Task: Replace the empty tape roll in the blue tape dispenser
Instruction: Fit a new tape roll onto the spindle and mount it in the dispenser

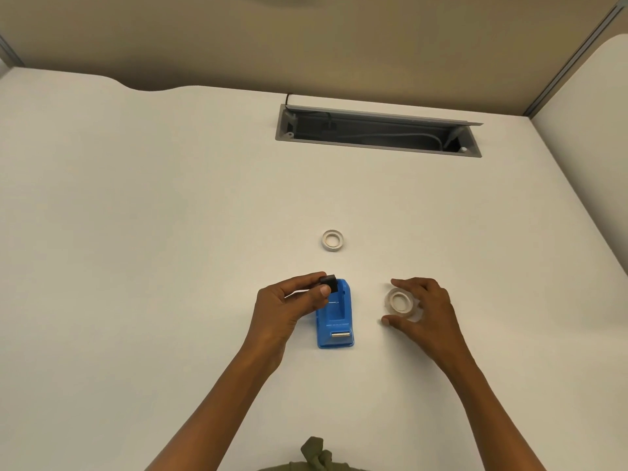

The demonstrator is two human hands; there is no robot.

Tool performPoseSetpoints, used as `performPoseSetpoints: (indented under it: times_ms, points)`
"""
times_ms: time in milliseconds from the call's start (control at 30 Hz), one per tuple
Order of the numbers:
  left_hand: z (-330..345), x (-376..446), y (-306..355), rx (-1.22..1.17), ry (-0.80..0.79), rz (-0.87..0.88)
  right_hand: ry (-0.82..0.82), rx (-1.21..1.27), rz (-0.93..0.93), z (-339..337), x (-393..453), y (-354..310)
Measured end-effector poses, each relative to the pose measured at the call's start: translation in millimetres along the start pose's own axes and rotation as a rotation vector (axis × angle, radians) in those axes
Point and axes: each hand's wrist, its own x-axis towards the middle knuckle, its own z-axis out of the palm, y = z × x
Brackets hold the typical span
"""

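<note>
The blue tape dispenser [336, 317] stands on the white desk [170, 232], its metal cutter toward me and its roll bay bare. My left hand [289, 307] pinches a small black spool hub [329, 283] between thumb and fingers, just over the dispenser's far end. To the right, a clear tape roll [401, 301] lies flat on the desk. My right hand [424, 307] curls around it, fingertips at its rim; a firm grip is not certain. An empty white cardboard core [332, 240] lies flat farther back, apart from both hands.
An open grey cable tray [377, 130] with wires is sunk into the desk at the back. A beige partition wall rises behind it. A second desk surface [594, 96] adjoins at the right. Olive clothing shows at the bottom edge.
</note>
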Motion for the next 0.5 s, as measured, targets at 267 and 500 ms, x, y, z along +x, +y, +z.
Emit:
performPoseSetpoints:
  times_ms: [267, 500]
  points:
    - [1, -1, 1, 0.009, -0.011, 0.012, 0.004, 0.07, 0.019, -2, -1, 1]
    - [1, -1, 1, 0.009, -0.001, 0.032, 0.03, 0.211, 0.018, -6, -6, -10]
